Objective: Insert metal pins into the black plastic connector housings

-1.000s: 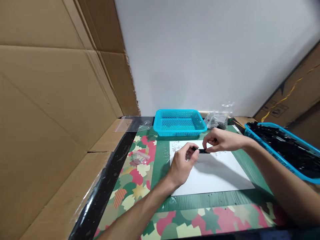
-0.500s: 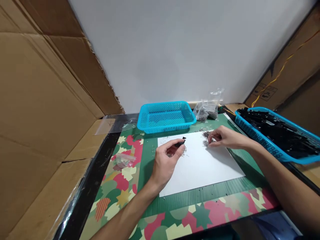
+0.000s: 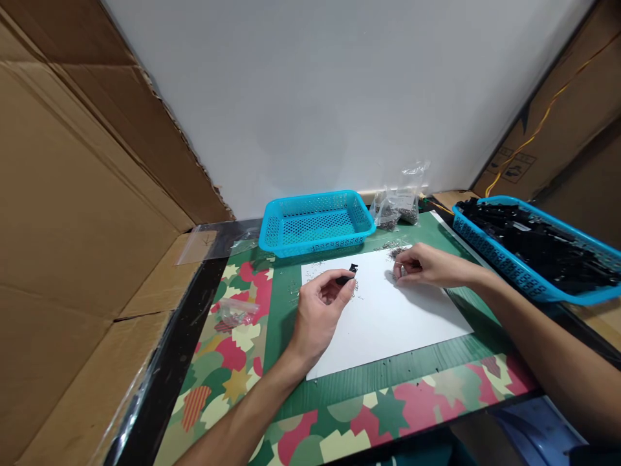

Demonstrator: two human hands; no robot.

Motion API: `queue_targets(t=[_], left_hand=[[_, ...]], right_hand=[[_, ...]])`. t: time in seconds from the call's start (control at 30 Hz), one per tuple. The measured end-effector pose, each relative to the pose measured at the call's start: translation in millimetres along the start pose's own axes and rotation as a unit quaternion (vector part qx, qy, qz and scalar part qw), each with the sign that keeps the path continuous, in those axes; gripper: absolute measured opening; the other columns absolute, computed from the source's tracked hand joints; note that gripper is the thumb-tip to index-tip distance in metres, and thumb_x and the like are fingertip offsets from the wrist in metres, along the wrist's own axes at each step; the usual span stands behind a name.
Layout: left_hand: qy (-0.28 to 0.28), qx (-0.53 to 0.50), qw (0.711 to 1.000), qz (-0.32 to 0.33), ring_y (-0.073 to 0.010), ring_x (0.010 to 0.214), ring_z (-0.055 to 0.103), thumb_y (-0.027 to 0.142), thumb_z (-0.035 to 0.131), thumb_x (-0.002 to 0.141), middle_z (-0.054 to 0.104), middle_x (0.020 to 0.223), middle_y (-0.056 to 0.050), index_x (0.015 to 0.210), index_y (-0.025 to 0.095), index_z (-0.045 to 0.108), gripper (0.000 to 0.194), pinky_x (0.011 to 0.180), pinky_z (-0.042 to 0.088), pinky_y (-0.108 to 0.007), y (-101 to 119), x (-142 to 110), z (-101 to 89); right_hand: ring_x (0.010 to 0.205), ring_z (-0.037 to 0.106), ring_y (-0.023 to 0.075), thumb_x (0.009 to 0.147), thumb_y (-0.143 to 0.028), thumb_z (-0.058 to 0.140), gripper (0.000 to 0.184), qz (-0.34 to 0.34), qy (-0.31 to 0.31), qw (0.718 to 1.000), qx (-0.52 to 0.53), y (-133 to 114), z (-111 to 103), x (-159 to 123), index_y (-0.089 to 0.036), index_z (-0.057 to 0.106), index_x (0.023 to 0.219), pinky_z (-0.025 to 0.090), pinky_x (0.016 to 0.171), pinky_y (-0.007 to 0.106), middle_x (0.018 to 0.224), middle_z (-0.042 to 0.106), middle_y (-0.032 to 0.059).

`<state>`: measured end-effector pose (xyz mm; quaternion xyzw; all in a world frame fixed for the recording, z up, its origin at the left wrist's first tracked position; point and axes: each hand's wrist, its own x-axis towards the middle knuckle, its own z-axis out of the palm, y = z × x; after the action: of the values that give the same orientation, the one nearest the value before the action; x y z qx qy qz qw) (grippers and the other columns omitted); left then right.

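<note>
Between thumb and fingers, my left hand [image 3: 323, 304] grips a small black plastic part [image 3: 350, 274] above the left side of a white sheet of paper [image 3: 383, 330]. A scatter of tiny metal pieces lies partly hidden behind that hand. My right hand [image 3: 420, 265] is at the paper's far right, with its thumb and fingertips pinched together beside a dark pile of tiny metal pieces [image 3: 398, 253]. Whatever is in the pinch is too small to name.
A blue plastic basket [image 3: 317, 249] stands behind the paper. Another blue basket [image 3: 514, 272] at the right is heaped with black plastic parts [image 3: 538, 239]. Bags of small metal pieces [image 3: 400, 210] rest against the wall. A small clear bag [image 3: 237, 312] lies at the left.
The view has shifted slightly. My right fingers have drawn together a little and come slightly away from the dark pile. My left hand still holds the black part in much the same place.
</note>
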<state>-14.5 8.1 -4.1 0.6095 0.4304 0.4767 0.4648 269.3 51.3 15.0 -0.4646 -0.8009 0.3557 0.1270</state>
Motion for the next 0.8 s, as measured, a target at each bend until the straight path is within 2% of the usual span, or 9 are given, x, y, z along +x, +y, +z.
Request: queue_targets(t=[0.1,0.23,0.33,0.4,0.5,0.63,0.8], left_hand=[[-0.006,0.000,1.000,-0.003,-0.0148,0.079,0.064,0.039,0.074,0.092,0.074,0.093,-0.005,0.104,0.017,0.077,0.025,0.071,0.052,-0.025,0,-1,0.0],[-0.012,-0.008,1.000,-0.011,-0.0121,0.072,0.059,0.043,0.070,0.096,0.070,0.089,-0.003,0.107,0.017,0.074,0.028,0.066,0.048,-0.023,1,-2,0.3],[-0.018,0.004,1.000,-0.007,-0.0122,0.071,0.058,0.042,0.069,0.096,0.069,0.089,-0.003,0.108,0.018,0.074,0.027,0.065,0.047,-0.024,2,-2,-0.2],[-0.026,0.025,0.999,-0.001,-0.0138,0.074,0.060,0.041,0.070,0.096,0.071,0.090,-0.003,0.108,0.019,0.075,0.025,0.067,0.047,-0.025,3,-2,-0.7],[-0.045,0.052,0.998,0.009,-0.0160,0.078,0.062,0.038,0.072,0.094,0.075,0.097,-0.005,0.106,0.020,0.078,0.023,0.069,0.047,-0.026,6,-4,-0.7],[-0.094,0.053,0.994,0.004,-0.0149,0.078,0.059,0.039,0.067,0.097,0.072,0.103,-0.004,0.106,0.020,0.075,0.022,0.069,0.046,-0.025,10,-7,1.0],[-0.145,0.038,0.989,-0.020,-0.0138,0.075,0.055,0.043,0.061,0.101,0.064,0.094,-0.002,0.108,0.021,0.067,0.024,0.067,0.044,-0.024,11,-9,4.1]], right_hand=[[0.064,0.043,0.0127,0.095,-0.041,0.066,0.024,-0.023,-0.008,0.996,0.080,2,-1,-1,-0.018,0.067,0.086,0.030,0.057,0.028,0.071,0.055,-0.0013],[0.071,0.051,0.0130,0.095,-0.046,0.067,0.030,-0.031,-0.014,0.984,0.177,1,1,0,-0.018,0.065,0.087,0.036,0.062,0.027,0.081,0.062,0.0017],[0.063,0.046,0.0099,0.093,-0.048,0.072,0.032,-0.016,-0.015,0.973,0.230,-4,6,1,-0.017,0.067,0.090,0.032,0.054,0.024,0.079,0.063,0.0011],[0.057,0.041,0.0078,0.089,-0.048,0.076,0.033,-0.005,0.006,0.963,0.270,-8,10,2,-0.016,0.068,0.091,0.027,0.048,0.023,0.079,0.064,0.0014],[0.055,0.041,0.0069,0.085,-0.048,0.081,0.034,-0.008,0.045,0.946,0.321,-14,17,4,-0.016,0.070,0.091,0.027,0.045,0.023,0.085,0.068,0.0044],[0.055,0.039,0.0071,0.083,-0.047,0.083,0.032,-0.023,0.091,0.928,0.360,-23,27,7,-0.016,0.072,0.086,0.026,0.045,0.023,0.073,0.060,-0.0001],[0.058,0.039,0.0089,0.086,-0.046,0.081,0.029,-0.063,0.086,0.932,0.346,-38,37,8,-0.017,0.075,0.083,0.029,0.049,0.024,0.071,0.058,-0.0008]])
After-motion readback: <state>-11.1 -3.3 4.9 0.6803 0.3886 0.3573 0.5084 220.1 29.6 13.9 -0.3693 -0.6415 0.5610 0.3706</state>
